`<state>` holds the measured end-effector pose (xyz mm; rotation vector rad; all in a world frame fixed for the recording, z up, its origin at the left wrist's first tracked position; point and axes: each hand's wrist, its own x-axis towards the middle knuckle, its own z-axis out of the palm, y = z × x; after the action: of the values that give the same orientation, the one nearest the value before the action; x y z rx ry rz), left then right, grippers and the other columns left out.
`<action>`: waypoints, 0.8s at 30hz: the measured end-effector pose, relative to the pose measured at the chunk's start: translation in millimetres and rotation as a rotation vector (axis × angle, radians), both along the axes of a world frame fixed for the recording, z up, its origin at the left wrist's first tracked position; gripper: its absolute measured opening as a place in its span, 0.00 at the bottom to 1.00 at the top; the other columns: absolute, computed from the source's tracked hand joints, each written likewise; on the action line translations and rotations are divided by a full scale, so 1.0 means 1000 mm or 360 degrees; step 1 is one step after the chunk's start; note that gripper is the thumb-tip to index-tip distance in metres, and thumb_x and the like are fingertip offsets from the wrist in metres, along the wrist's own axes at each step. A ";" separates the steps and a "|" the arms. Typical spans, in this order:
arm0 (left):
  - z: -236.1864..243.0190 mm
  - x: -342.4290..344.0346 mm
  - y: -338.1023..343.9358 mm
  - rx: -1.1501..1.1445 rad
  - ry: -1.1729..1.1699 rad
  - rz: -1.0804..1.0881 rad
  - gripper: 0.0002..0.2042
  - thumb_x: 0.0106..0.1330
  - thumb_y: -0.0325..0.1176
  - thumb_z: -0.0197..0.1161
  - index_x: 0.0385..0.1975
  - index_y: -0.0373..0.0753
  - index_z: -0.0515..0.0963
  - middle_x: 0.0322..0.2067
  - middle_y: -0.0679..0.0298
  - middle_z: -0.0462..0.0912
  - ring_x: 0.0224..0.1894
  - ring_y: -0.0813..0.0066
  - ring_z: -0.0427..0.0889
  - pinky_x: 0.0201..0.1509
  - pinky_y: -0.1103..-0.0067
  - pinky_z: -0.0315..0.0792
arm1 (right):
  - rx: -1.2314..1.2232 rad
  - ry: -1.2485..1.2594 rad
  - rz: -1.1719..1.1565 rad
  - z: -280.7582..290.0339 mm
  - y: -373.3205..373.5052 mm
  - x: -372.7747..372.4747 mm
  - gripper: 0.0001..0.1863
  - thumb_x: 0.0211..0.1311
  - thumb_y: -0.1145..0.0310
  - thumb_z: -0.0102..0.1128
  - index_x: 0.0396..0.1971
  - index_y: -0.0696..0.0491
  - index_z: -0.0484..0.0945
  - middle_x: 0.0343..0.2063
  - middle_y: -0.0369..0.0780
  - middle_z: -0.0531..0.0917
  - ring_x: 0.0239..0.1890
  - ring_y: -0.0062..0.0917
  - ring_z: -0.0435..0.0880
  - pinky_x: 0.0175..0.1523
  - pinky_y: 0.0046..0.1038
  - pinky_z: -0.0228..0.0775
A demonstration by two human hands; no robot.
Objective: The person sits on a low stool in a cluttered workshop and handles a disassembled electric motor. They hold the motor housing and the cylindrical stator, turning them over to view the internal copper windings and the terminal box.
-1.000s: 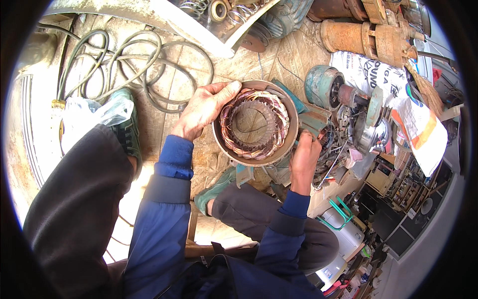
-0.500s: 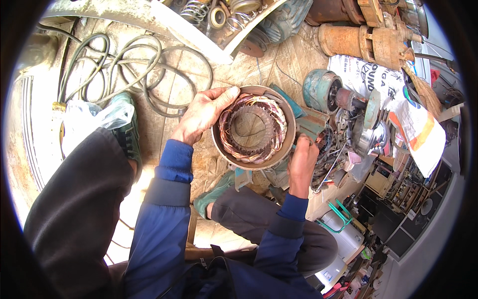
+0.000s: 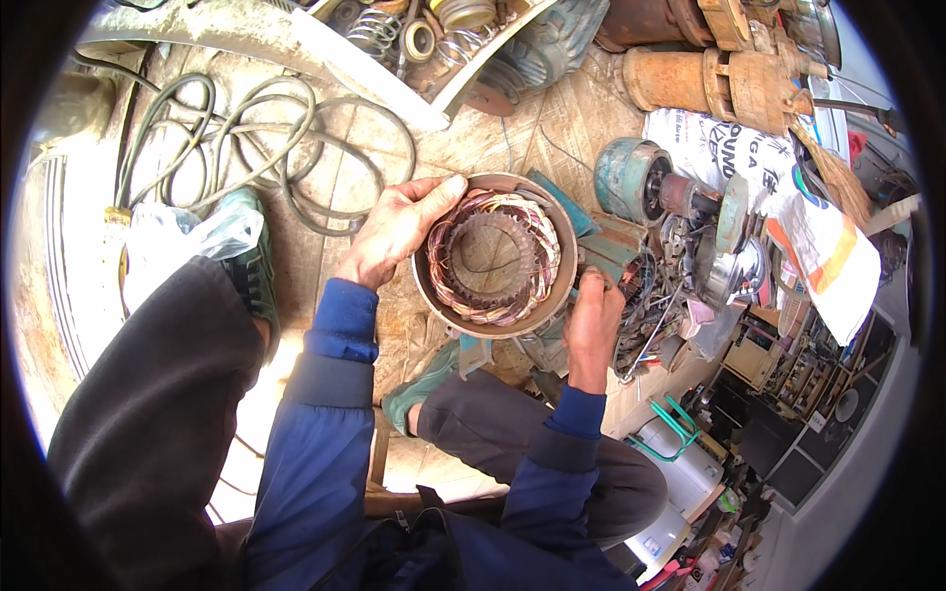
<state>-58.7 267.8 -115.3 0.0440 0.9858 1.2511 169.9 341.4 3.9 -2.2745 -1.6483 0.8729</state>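
Motor stator point(image 3: 546, 268) is in the left hand point(image 3: 396, 229), fingers clasping its rim; the right hand point(image 3: 595, 310) curls at its opposite edge, whether gripping I cannot tell.

I see a stained, seamed tan floor point(image 3: 473, 148) below the camera, washed out by bright light point(image 3: 280, 369) at lower left; over to my right, cluttered dark shelving point(image 3: 771, 404) near a pale grey wall point(image 3: 849, 443).

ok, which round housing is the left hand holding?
The brown-rimmed housing with copper-coloured windings inside: the left hand has its thumb on the rim. The teal housing sits apart to the upper right, unheld.
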 end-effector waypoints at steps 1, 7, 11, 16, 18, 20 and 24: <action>-0.002 0.000 -0.001 0.0007 -0.0016 0.0015 0.24 0.71 0.48 0.68 0.53 0.32 0.83 0.43 0.63 0.89 0.42 0.80 0.85 0.51 0.79 0.79 | -0.0022 -0.0068 0.0021 0.003 0.000 -0.003 0.24 0.70 0.58 0.50 0.44 0.67 0.80 0.33 0.52 0.84 0.37 0.40 0.80 0.51 0.39 0.70; 0.000 -0.002 -0.004 -0.0009 -0.0035 0.0042 0.21 0.74 0.46 0.65 0.54 0.33 0.82 0.44 0.64 0.89 0.41 0.81 0.86 0.49 0.80 0.80 | 0.0087 -0.0552 0.0274 0.024 -0.004 -0.030 0.25 0.70 0.57 0.52 0.50 0.67 0.81 0.43 0.61 0.84 0.49 0.58 0.81 0.61 0.48 0.68; 0.003 -0.003 -0.004 -0.0013 -0.0033 0.0044 0.21 0.74 0.46 0.65 0.53 0.33 0.82 0.43 0.64 0.89 0.40 0.80 0.86 0.48 0.80 0.80 | 0.0221 -0.0189 0.0289 -0.001 -0.001 -0.002 0.24 0.69 0.60 0.52 0.50 0.66 0.81 0.47 0.54 0.84 0.50 0.45 0.82 0.60 0.39 0.69; 0.002 -0.003 -0.004 -0.0015 -0.0018 0.0032 0.20 0.74 0.47 0.66 0.52 0.34 0.82 0.42 0.65 0.89 0.40 0.80 0.86 0.48 0.80 0.80 | 0.0356 0.0554 -0.0033 -0.011 -0.012 -0.017 0.21 0.66 0.64 0.53 0.49 0.65 0.81 0.39 0.39 0.81 0.40 0.22 0.75 0.48 0.25 0.66; 0.002 -0.003 -0.004 -0.0015 -0.0007 0.0023 0.21 0.74 0.47 0.66 0.52 0.34 0.82 0.43 0.65 0.89 0.40 0.81 0.86 0.48 0.80 0.80 | 0.0351 0.0558 -0.0070 -0.015 -0.013 -0.012 0.20 0.66 0.64 0.53 0.46 0.65 0.81 0.33 0.35 0.77 0.35 0.19 0.70 0.42 0.23 0.62; 0.000 -0.001 -0.004 0.0007 0.0003 0.0012 0.21 0.74 0.47 0.66 0.52 0.34 0.82 0.43 0.65 0.89 0.40 0.81 0.85 0.49 0.80 0.80 | 0.0361 0.0550 -0.0086 -0.018 -0.013 -0.009 0.18 0.66 0.64 0.53 0.43 0.64 0.81 0.29 0.32 0.73 0.31 0.17 0.66 0.38 0.23 0.58; 0.005 0.001 -0.001 -0.0019 -0.0007 -0.0008 0.21 0.74 0.46 0.66 0.53 0.33 0.82 0.43 0.65 0.89 0.41 0.81 0.85 0.49 0.80 0.79 | 0.0410 0.0542 -0.0104 -0.021 -0.013 -0.003 0.15 0.66 0.64 0.52 0.37 0.62 0.80 0.25 0.30 0.69 0.28 0.15 0.62 0.34 0.24 0.54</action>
<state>-57.2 267.0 -110.5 0.0344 0.9890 1.2404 166.7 328.2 -17.5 -1.8765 -1.4353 0.9133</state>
